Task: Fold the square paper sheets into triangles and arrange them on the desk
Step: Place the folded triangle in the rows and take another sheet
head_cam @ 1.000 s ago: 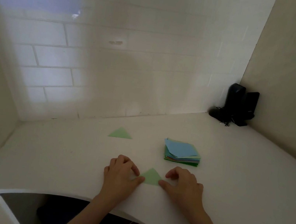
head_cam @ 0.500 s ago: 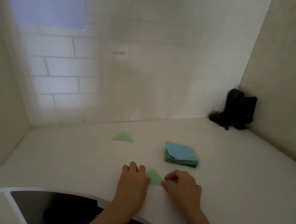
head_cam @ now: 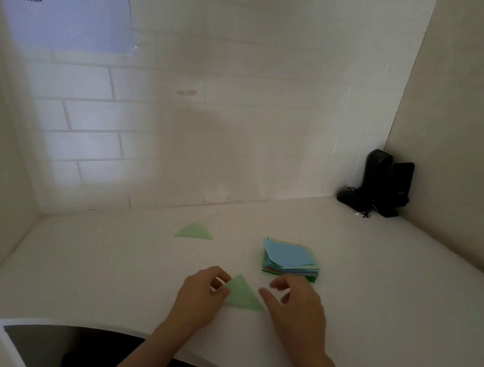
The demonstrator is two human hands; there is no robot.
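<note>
the person is sitting at the pale cream desk (head_cam: 374,299) with a light green folded paper triangle (head_cam: 240,294) lying flat near the front edge, between the two hands. the left hand (head_cam: 200,297) is pinching the triangle's left corner, fingers curled onto the paper's edge. the right hand (head_cam: 293,309) is hovering just beside the right corner with its fingers loosely spread, gripping nothing; whether a fingertip is touching the paper is too hard to tell from here.

this looks like the close of the second fold: the sheet is already a triangle, and the hands seem to be finishing the crease or getting ready to place it. another light green paper triangle (head_cam: 195,231) is lying further back, near the tiled wall, well apart from this one. the stack of coloured square paper sheets (head_cam: 290,260), blue on top, is waiting just behind the right hand.

the next move is probably calling for sliding or carrying this triangle to a spot beside the first so the two line up, then taking the blue sheet off the stack. the thin paper could spring open if the crease is soft.
</note>
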